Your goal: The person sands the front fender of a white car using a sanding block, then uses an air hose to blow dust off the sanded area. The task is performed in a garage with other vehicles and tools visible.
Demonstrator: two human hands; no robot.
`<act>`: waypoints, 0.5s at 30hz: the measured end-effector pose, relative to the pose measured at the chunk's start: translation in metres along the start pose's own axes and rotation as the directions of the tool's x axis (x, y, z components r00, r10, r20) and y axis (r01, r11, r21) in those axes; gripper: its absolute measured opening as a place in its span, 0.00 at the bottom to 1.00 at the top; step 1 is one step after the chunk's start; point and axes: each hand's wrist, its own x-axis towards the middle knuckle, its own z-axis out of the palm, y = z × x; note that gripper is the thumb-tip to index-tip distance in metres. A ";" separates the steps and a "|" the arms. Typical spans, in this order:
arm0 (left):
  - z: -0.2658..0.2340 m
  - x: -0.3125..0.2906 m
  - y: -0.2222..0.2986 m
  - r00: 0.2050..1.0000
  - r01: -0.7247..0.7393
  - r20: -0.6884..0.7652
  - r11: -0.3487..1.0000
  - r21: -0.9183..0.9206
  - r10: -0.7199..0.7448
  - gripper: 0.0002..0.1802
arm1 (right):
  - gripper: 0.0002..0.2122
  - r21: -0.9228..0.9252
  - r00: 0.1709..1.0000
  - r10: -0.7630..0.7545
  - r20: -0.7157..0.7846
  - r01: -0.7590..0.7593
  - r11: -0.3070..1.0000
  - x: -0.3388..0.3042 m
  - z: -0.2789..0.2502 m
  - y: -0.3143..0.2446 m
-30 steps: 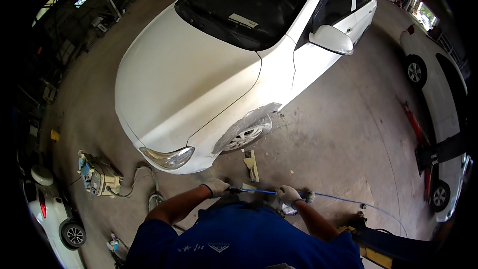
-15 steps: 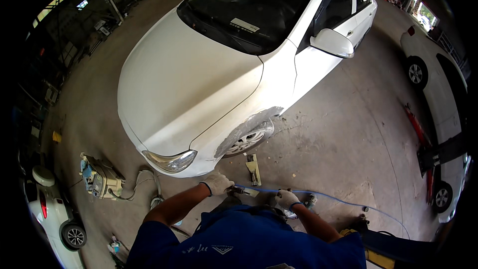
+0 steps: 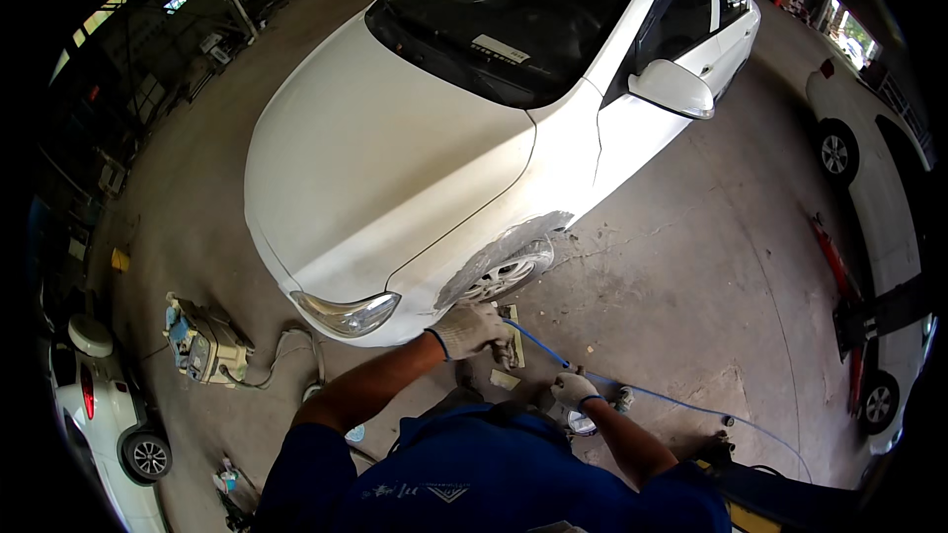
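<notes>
My left hand [image 3: 472,332], in a pale knit glove, is closed at one end of a blue hose [image 3: 538,340], near the front wheel [image 3: 506,276] of a white car [image 3: 385,158]. Any fitting or tool on that end is hidden by the glove. My right hand [image 3: 573,390], gloved too, grips the same hose further along, close to my body. Around the wheel arch runs a rough grey patch [image 3: 481,262] in the white paint. Just beyond my left hand a yellowish flat strip [image 3: 516,336] lies on the floor, with a small pale piece [image 3: 505,379] nearer to me.
A boxy machine [image 3: 209,343] with a grey hose stands on the floor at left. Beside my right hand are a round container [image 3: 581,422] and small items. White cars stand at the left and right edges, the right one by a red-and-black lift [image 3: 844,276].
My left hand has moved forward and right, toward the wheel, bringing the hose end along. The hose between my hands now slants away from me. My right hand has barely moved.
</notes>
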 end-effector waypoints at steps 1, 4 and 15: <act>0.003 -0.016 -0.019 0.997 0.074 0.006 0.993 -0.092 -0.074 0.09 | 0.15 0.003 1.000 0.003 -0.005 -0.003 1.000 0.000 0.001 0.001; -0.007 -0.075 -0.049 0.991 0.118 -0.044 0.983 -0.138 -0.125 0.06 | 0.15 0.022 0.999 0.040 -0.021 -0.039 0.999 -0.004 0.002 0.013; 0.128 -0.325 0.041 0.622 0.501 0.536 0.816 0.289 -0.571 0.12 | 0.14 -0.015 0.996 0.081 -0.044 -0.082 0.997 -0.030 0.049 0.082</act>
